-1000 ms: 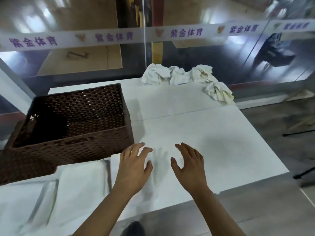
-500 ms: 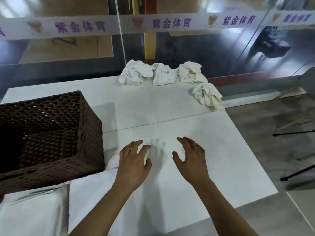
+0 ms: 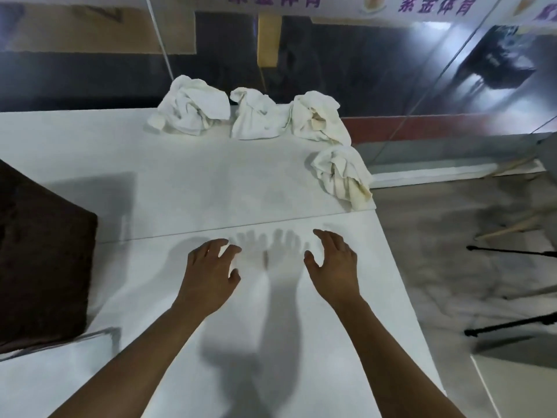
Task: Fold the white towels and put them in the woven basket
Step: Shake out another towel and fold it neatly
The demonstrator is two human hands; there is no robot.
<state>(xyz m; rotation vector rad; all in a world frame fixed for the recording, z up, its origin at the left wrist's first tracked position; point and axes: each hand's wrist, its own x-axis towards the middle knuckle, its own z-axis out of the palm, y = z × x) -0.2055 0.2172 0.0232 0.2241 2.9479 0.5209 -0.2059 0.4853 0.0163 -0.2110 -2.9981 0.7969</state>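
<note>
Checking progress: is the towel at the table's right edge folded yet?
No. The towel lies crumpled in a heap; neither hand touches it.

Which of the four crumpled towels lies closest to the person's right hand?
The towel at the table's right edge, alone in front of the back row of three and nearest the right hand.

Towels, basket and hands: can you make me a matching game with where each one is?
Things:
1. woven basket
2. crumpled towel lying apart from the other three
3. left hand
4. right hand

Places:
A. table's right edge
B. table's left side
C. near middle, closer to the basket
D. near middle, closer to the floor side

Pairs: 1-B, 2-A, 3-C, 4-D
</note>
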